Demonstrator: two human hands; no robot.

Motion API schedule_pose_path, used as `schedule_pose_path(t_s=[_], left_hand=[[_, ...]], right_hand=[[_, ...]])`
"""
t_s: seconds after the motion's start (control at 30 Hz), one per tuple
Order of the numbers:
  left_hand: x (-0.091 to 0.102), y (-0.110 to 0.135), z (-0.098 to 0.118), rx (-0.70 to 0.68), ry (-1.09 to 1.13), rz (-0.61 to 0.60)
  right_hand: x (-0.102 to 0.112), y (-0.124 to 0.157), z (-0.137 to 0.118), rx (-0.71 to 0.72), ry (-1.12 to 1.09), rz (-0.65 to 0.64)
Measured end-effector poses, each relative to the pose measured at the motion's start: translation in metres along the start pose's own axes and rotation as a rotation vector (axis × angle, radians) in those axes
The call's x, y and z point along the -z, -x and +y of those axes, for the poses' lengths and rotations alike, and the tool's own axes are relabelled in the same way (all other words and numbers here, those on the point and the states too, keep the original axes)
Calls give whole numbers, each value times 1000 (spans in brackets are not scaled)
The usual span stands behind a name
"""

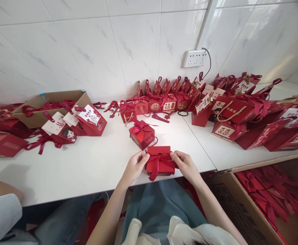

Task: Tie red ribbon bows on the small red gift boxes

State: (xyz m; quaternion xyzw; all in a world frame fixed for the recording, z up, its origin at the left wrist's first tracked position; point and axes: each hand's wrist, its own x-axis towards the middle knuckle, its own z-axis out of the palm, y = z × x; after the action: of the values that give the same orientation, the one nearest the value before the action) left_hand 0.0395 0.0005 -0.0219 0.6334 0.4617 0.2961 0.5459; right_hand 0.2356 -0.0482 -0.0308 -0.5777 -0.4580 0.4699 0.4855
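A red gift box sits at the table's front edge, with a dark red ribbon tied in a bow across its front. On the box's left side, my left hand is closed in a pinch at the ribbon's left part. My right hand pinches the ribbon's right part between thumb and fingers. Just behind it stands another red box with a bow, its cord handle hanging at the side.
Rows of red gift boxes stand along the tiled wall. More boxes are heaped at the right and left, beside an open carton. A large carton holds red ribboned pieces at lower right. Another person's arm rests at left.
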Motion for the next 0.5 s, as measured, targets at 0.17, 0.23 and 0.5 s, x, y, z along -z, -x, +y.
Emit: schedule_pose_path(t_s=[0.17,0.23,0.5], left_hand=[[1,-4,-8,-24,70,-75],[1,-5,-11,-31,105,-82],[-2,-9,-16,-45,140,-79]], right_hand=[[-1,-6,7,-107,-213,-40],[-3,-7,10,-142,-309,-44],[-3,-7,14,-123,-328,-29]])
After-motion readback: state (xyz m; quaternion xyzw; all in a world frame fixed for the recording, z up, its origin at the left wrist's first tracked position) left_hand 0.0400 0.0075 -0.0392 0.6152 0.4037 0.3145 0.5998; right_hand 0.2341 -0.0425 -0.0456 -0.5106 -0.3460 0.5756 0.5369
